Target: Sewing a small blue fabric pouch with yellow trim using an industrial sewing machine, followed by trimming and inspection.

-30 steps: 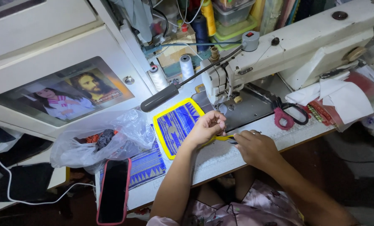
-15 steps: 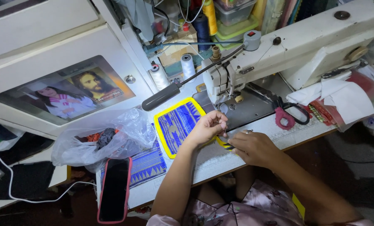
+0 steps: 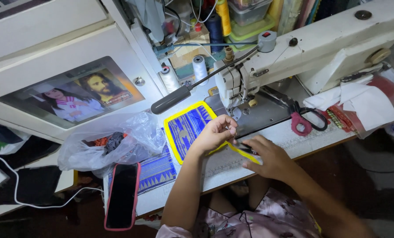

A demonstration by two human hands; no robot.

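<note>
Workpiece: a blue patterned fabric patch with a yellow sewn border point(image 3: 189, 128) lay flat on the tabletop point(image 3: 294, 139), just left of the needle end of the white sewing machine point(image 3: 320, 48).
Long axis: the patch ran diagonally, from its far corner near the machine's needle down toward the near edge of the tabletop; a yellow strip of its border point(image 3: 243, 154) trailed off to the right along that near edge.
Left hand: the left hand point(image 3: 214, 132) rested on the patch's right edge, fingers curled and pinched on the border close beside the presser foot.
Right hand: the right hand point(image 3: 267, 156) sat just to the right, near the tabletop's front edge, fingers closed on a small dark tool point(image 3: 245, 147) that touched the yellow strip; what kind of tool it was could not be told.
Nearer hand: the left hand was on the patch body; the right worked only the trailing strip.
Direction from hands: most of the patch lay to the left of both hands and slightly farther from the person.
Around: red-handled scissors point(image 3: 305, 121) on the machine bed to the right, a clear plastic bag point(image 3: 106, 141) and a red-cased phone point(image 3: 122, 196) toward the left end of the tabletop, a second blue patterned piece point(image 3: 155, 169) between them.
</note>
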